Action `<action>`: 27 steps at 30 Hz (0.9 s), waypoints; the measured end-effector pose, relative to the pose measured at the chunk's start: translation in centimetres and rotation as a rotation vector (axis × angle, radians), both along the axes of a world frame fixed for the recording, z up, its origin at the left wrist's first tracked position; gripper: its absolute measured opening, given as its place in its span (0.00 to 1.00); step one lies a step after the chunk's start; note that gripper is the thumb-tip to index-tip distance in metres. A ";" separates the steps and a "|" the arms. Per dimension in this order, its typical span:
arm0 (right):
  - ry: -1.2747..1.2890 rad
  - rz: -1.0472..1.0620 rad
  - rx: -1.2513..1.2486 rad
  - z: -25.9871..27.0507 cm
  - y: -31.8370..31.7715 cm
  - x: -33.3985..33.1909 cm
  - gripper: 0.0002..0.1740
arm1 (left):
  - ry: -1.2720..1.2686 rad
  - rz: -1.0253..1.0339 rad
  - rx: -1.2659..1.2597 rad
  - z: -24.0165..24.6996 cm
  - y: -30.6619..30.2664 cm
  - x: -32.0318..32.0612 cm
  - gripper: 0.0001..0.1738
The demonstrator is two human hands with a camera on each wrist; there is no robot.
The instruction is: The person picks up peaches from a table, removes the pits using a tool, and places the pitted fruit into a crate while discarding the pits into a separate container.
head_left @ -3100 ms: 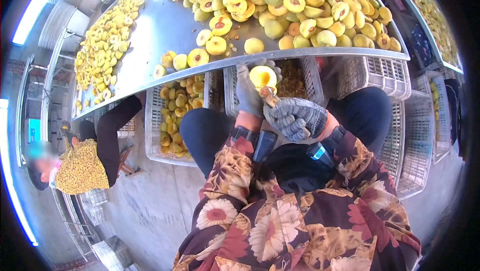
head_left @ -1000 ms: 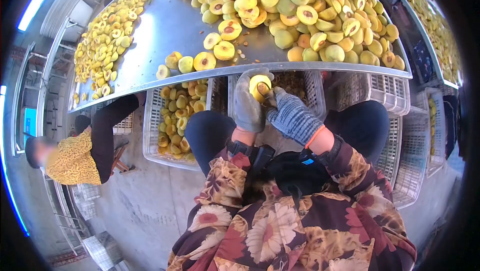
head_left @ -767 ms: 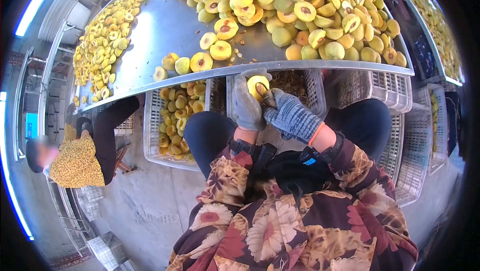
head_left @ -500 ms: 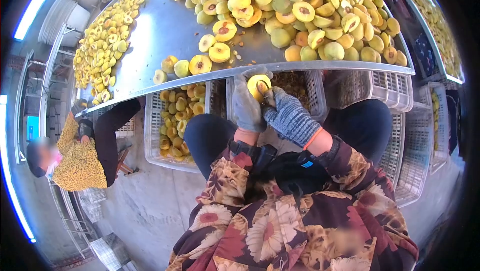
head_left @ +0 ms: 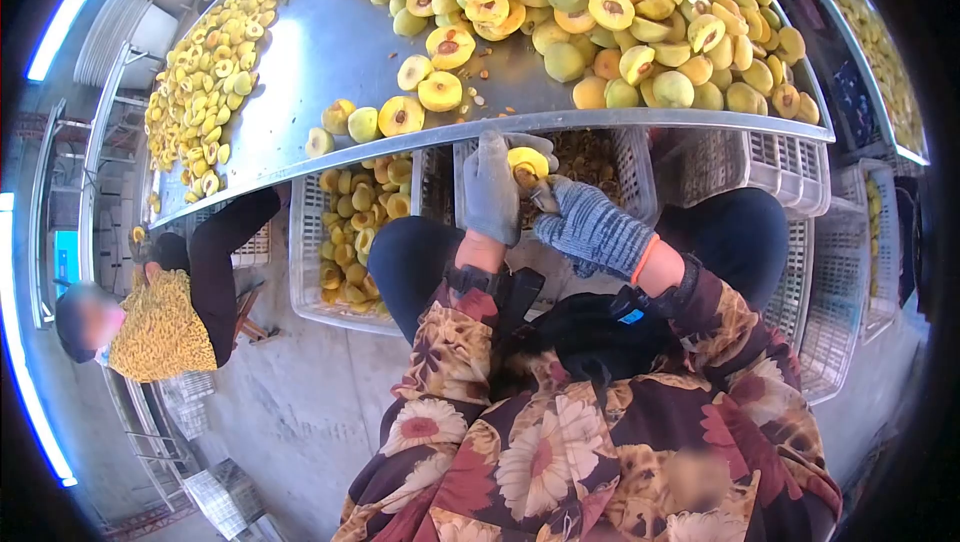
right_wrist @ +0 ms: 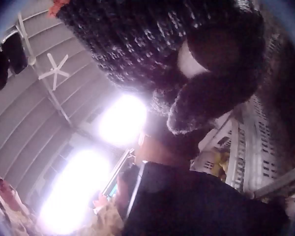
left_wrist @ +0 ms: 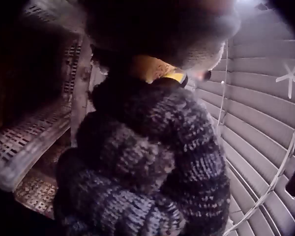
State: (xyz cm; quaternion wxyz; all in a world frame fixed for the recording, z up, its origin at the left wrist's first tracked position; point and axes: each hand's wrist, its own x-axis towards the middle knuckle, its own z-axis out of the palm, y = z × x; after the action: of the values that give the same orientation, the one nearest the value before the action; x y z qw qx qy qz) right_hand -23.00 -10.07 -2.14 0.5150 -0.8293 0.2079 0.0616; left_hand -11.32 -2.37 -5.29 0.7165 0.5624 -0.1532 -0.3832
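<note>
My left hand (head_left: pixel 492 192), in a grey glove, holds a yellow peach half (head_left: pixel 527 162) just below the table edge in the head view. My right hand (head_left: pixel 597 226), in a striped knit glove, grips a short pitting tool (head_left: pixel 543 198) whose tip is at the cut face of that half. The exact shape of the tip is hidden in the fruit. In the left wrist view the curled fingers of the striped right glove (left_wrist: pixel 137 162) fill the middle, with a sliver of yellow fruit (left_wrist: pixel 174 77) behind. The right wrist view shows the striped glove (right_wrist: pixel 137 44) dark against the light.
A metal table (head_left: pixel 330 72) bears a large heap of peach halves (head_left: pixel 590 12) and a smaller heap (head_left: pixel 205 77) at left. Beneath stand a crate (head_left: pixel 300 282) of halves and another crate (head_left: pixel 640 177) with brown bits. A person (head_left: pixel 165 327) sits at left.
Over the last half second the peach half has tipped, showing less of its cut face, and the right hand has shifted slightly right. Three seconds ago a peach half's hollow faced up.
</note>
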 end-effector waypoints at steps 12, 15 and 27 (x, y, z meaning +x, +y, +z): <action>-0.090 -0.151 -0.173 -2.7 0.0 -0.5 0.22 | -0.216 0.125 0.004 0.6 -1.1 -1.8 0.35; -0.109 -0.060 -0.227 -3.3 -0.3 -0.7 0.21 | -0.033 0.064 0.067 0.4 -1.0 -1.2 0.36; -0.171 0.068 0.620 -1.4 -2.3 -2.3 0.10 | -0.159 -0.038 -0.038 -1.0 -1.2 -0.5 0.36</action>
State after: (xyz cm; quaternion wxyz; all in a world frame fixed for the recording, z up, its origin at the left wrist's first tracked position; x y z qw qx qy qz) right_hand -25.31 -12.38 -3.49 0.7564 -0.6415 0.1074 0.0693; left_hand -11.85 -3.57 -6.29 0.7053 0.5744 -0.2275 -0.3478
